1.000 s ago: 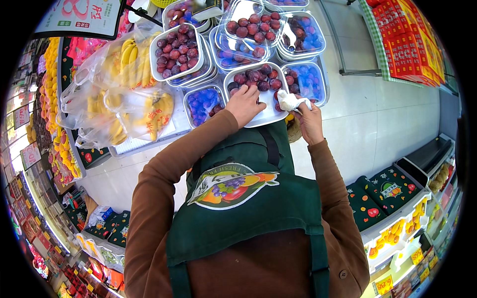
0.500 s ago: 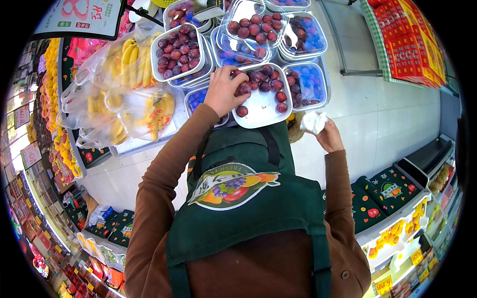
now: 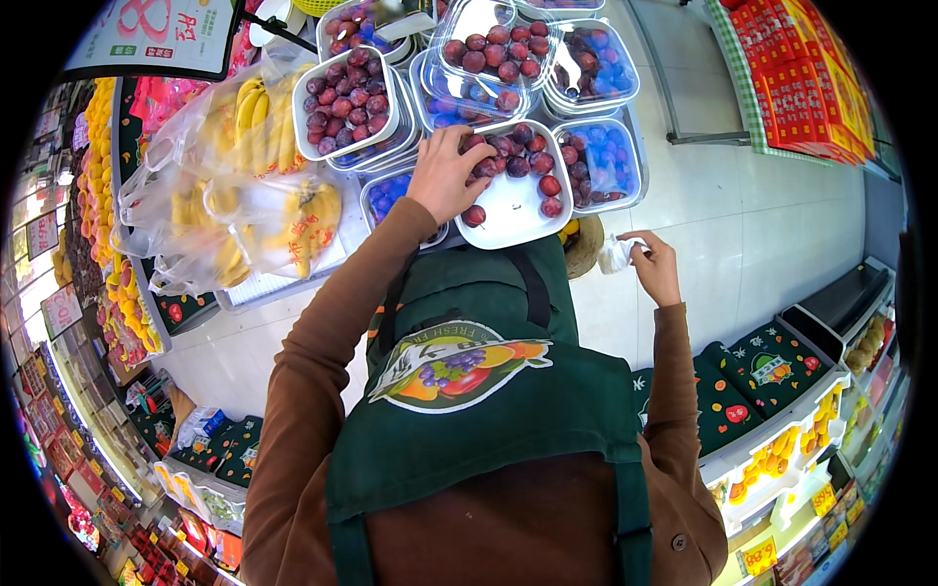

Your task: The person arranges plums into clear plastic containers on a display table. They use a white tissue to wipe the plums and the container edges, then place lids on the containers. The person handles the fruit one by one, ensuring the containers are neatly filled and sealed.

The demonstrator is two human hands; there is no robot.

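Note:
My left hand [image 3: 448,176] reaches into a white plastic tray [image 3: 508,227], its fingers curled over a dark red plum [image 3: 484,168] at the tray's left side. More plums [image 3: 518,164] lie along the far and right sides of that tray, and a single plum [image 3: 474,216] sits near its left wall. Off to the right of the tray, above the floor, my right hand [image 3: 659,269] pinches a crumpled white tissue or cloth [image 3: 617,255]; its exact kind is hard to make out.
Stacked trays of plums [image 3: 347,103] surround the open one, some under clear lids [image 3: 489,54]. Bagged bananas [image 3: 256,117] lie to the left. Behind my right hand stands a round woven basket [image 3: 586,246]. Red boxes [image 3: 806,88] are piled at the far right.
My right hand has moved slightly down and toward me, and the white crumpled piece now hangs from its fingertips. My left hand has shifted a little right over the plums.

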